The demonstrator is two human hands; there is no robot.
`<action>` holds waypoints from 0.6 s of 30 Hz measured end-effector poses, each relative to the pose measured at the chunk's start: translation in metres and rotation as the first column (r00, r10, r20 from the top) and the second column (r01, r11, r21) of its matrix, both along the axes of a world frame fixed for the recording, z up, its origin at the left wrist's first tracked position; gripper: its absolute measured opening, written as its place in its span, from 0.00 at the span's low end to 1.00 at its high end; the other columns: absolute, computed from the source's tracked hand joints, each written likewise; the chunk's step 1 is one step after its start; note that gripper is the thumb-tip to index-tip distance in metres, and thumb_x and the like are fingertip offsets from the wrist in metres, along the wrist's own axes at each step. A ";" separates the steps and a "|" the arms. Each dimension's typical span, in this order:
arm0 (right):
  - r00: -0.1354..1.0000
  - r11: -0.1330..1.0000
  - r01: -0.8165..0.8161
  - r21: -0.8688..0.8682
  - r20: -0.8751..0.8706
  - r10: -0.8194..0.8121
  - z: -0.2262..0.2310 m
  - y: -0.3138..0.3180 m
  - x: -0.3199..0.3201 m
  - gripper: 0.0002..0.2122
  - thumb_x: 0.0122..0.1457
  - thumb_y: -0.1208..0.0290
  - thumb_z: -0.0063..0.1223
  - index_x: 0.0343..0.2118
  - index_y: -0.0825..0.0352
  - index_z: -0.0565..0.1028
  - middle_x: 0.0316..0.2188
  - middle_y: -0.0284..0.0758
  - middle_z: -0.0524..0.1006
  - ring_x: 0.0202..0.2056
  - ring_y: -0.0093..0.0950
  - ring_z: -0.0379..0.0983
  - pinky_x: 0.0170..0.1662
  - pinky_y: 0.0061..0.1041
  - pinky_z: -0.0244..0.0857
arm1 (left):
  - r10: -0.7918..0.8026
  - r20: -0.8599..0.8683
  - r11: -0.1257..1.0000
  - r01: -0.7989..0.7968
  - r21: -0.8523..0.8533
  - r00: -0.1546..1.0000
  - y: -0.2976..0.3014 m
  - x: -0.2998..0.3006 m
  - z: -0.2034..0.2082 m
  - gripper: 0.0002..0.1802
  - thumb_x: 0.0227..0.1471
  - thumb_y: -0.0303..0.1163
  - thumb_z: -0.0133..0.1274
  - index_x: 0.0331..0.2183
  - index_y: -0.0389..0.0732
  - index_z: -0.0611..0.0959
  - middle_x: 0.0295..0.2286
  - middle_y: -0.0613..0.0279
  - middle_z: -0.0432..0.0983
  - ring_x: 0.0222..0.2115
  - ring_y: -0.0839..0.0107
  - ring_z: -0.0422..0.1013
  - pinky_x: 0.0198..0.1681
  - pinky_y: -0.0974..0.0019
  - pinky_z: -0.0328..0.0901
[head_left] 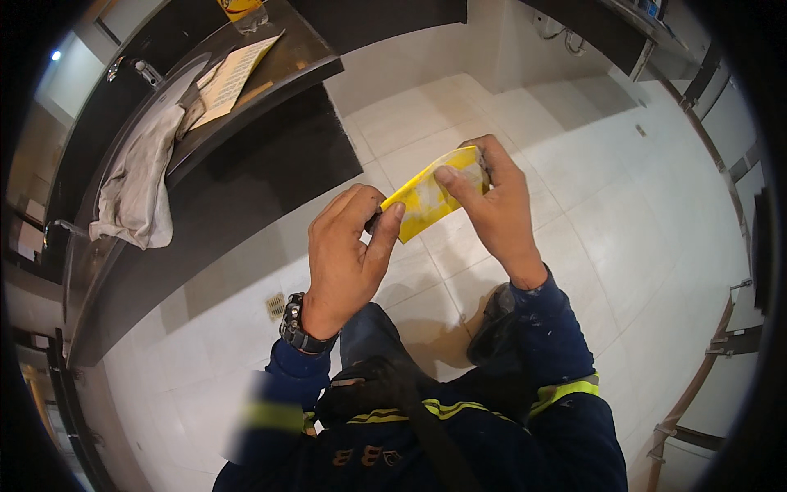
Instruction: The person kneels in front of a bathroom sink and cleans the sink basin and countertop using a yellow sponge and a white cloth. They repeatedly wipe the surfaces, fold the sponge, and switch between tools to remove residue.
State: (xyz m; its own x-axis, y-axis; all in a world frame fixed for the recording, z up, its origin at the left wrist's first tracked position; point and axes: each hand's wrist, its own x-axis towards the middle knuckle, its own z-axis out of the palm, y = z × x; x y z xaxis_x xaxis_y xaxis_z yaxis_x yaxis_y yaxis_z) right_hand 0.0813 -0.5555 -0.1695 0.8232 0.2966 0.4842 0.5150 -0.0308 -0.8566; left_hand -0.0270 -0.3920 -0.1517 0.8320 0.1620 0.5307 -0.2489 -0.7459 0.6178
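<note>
A folded yellow sandpaper sheet, smeared with whitish dust, is held between my two hands above the tiled floor. My left hand pinches its near left corner between thumb and fingers. At the far right end, my right hand grips it, the thumb lying across its face and the fingers behind it. The sheet's fold runs along the upper edge, and its back side is hidden. Dust marks the fingers of both hands.
At left stands a dark counter with a basin and a chrome faucet. A dusty grey cloth hangs over its edge, beside a printed yellowish sheet. A yellow package sits farther back. A floor drain lies near my left wrist.
</note>
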 end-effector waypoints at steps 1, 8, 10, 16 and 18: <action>0.998 0.999 -0.034 -0.002 -0.045 0.033 0.000 0.002 0.000 0.14 0.60 0.62 0.60 0.37 0.69 0.74 0.26 0.40 0.77 0.28 0.25 0.74 0.32 0.21 0.67 | 0.004 -0.016 1.000 -0.003 0.020 1.000 0.003 -0.002 0.001 0.15 0.57 0.32 0.55 0.25 0.33 0.74 0.21 0.54 0.67 0.22 0.61 0.65 0.27 0.62 0.60; 0.970 0.968 -0.234 -0.091 -0.093 0.226 0.013 -0.001 -0.010 0.14 0.57 0.62 0.63 0.35 0.68 0.74 0.30 0.41 0.79 0.31 0.26 0.76 0.33 0.22 0.69 | -0.081 -0.004 0.997 0.081 0.020 0.997 0.020 -0.010 0.009 0.13 0.58 0.31 0.55 0.25 0.33 0.76 0.21 0.56 0.69 0.23 0.65 0.65 0.29 0.65 0.61; 0.987 0.979 -0.152 -0.134 0.030 0.158 0.010 0.001 -0.015 0.13 0.57 0.64 0.63 0.34 0.68 0.74 0.30 0.41 0.79 0.31 0.26 0.77 0.34 0.23 0.69 | -0.061 0.027 0.992 0.057 0.113 0.998 0.020 -0.008 0.007 0.13 0.58 0.31 0.55 0.25 0.33 0.76 0.21 0.56 0.69 0.23 0.65 0.65 0.28 0.65 0.60; 0.995 0.992 -0.094 0.080 -0.016 0.095 0.000 0.005 -0.014 0.12 0.58 0.67 0.62 0.38 0.69 0.74 0.31 0.37 0.78 0.32 0.25 0.76 0.36 0.23 0.70 | 0.055 0.026 0.998 -0.055 0.000 0.998 0.011 -0.016 -0.002 0.14 0.57 0.31 0.56 0.23 0.34 0.75 0.21 0.54 0.70 0.23 0.55 0.66 0.28 0.60 0.61; 0.859 0.870 -0.236 0.433 -0.325 0.395 -0.012 0.005 0.006 0.14 0.59 0.67 0.62 0.42 0.69 0.73 0.33 0.36 0.78 0.33 0.24 0.76 0.38 0.22 0.70 | 0.041 -0.013 0.976 -0.043 -0.214 0.999 0.010 -0.021 0.001 0.14 0.56 0.30 0.56 0.22 0.34 0.73 0.20 0.54 0.67 0.23 0.55 0.65 0.27 0.60 0.60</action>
